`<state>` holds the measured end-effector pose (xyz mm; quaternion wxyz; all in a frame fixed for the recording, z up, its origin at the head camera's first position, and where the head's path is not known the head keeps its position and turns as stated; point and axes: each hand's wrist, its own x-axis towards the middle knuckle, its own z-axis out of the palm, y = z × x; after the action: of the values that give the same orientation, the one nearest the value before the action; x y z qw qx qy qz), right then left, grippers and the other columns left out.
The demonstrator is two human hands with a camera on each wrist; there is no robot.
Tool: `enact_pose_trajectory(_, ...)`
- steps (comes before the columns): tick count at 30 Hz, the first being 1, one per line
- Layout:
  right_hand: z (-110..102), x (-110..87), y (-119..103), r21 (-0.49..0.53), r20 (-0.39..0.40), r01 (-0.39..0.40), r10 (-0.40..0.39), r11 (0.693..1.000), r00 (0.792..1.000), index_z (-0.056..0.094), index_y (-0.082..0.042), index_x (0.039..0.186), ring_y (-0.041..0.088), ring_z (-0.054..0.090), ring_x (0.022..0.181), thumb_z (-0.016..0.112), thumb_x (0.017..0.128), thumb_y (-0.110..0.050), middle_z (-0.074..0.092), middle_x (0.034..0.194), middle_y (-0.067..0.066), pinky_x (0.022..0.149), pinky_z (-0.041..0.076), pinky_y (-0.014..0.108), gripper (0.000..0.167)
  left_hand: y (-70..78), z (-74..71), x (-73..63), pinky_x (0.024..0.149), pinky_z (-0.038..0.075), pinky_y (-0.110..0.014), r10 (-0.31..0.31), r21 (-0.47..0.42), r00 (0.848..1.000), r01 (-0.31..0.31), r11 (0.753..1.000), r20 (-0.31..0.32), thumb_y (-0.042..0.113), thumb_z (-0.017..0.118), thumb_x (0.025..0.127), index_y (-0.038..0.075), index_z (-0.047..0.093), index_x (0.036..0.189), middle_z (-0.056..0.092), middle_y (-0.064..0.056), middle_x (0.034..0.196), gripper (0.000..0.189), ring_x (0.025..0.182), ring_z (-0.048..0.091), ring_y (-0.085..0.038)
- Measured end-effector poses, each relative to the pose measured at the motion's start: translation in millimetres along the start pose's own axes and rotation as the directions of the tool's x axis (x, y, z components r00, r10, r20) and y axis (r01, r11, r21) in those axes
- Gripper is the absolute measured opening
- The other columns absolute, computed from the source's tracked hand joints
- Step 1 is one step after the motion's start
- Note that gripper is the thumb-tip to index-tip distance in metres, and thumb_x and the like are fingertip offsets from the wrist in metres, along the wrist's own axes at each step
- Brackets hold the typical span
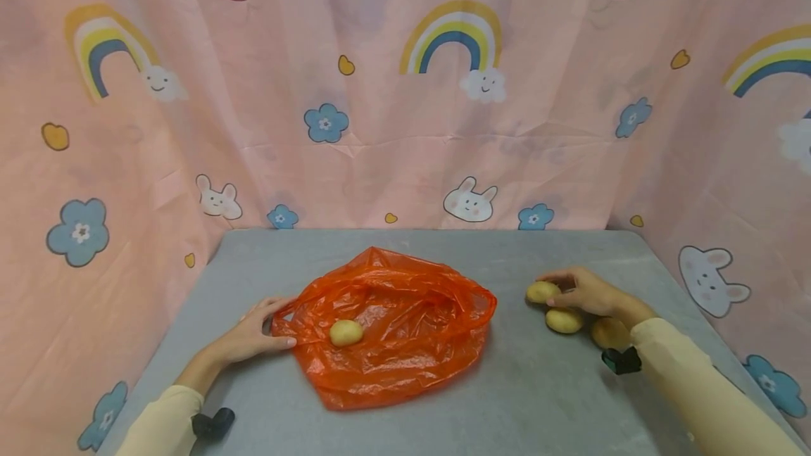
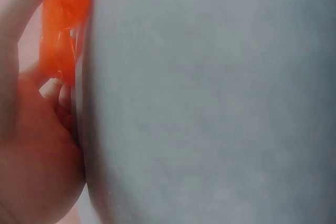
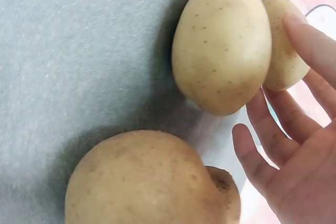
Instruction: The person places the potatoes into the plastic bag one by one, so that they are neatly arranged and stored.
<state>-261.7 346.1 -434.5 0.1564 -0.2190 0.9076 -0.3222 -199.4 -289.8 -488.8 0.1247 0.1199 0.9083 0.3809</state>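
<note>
Orange plastic bag [image 1: 405, 371], one: lying on the grey table [image 1: 526, 400], mouth spread. Potato in bag [image 1: 346, 333], one: at the left of the mouth. Left hand [image 1: 253, 333]: at the bag's left edge, thumb and fingers apart, touching it; whether it grips cannot be told. Right hand [image 1: 586, 292]: thumb and fingers pinching the farthest potato [image 1: 541, 292]. Middle potato [image 1: 564, 321]: just beside. Nearest potato [image 1: 610, 333]: by the right wrist, partly hiding another potato [image 3: 226, 190].
</note>
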Motion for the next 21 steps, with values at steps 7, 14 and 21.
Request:
enact_pose_trajectory(7, -2, -2.6, -9, 0.018, -0.059, -0.030, 0.031, 0.999, 0.998, 0.056, 0.006, 0.139, 0.042, 0.059, 0.121, 0.070, 0.096, -0.022, 0.064, 0.133, 0.023, 0.096, 0.052, 0.049, 0.053, -1.0, -0.2, 0.4, 0.108, 0.028, -0.076, -0.002, 0.008, 1.000, 0.002, 1.000, 0.002, 0.043, 0.077, 0.085, 0.021, 0.042, 0.155, 0.037, -0.016, 0.155, 0.081, 0.142, 0.029, -0.045)
enact_pose_trajectory(14, -2, -2.6, -15, 0.045, -0.096, -0.029, 0.033, 0.999, 0.995, 0.057, 0.005, 0.138, 0.043, 0.058, 0.122, 0.070, 0.096, -0.021, 0.062, 0.136, 0.025, 0.095, 0.054, 0.044, 0.052, 0.1, -1.1, 0.7, 0.108, 0.029, -0.076, -0.009, 0.004, 1.000, 0.009, 1.000, 0.008, 0.043, 0.077, 0.085, 0.020, 0.041, 0.155, 0.036, -0.016, 0.155, 0.083, 0.142, 0.030, -0.045)
enact_pose_trajectory(21, -1, -0.5, -24, 0.043, -0.134, -0.011, 0.017, 0.999, 0.991, 0.056, 0.004, 0.139, 0.042, 0.059, 0.121, 0.070, 0.096, -0.022, 0.062, 0.137, 0.025, 0.094, 0.055, 0.038, 0.052, 0.4, -1.0, 0.5, 0.108, 0.029, -0.076, -0.020, 0.002, 1.000, 0.020, 1.000, 0.013, 0.043, 0.077, 0.085, 0.019, 0.040, 0.156, 0.036, -0.017, 0.155, 0.083, 0.143, 0.030, -0.046)
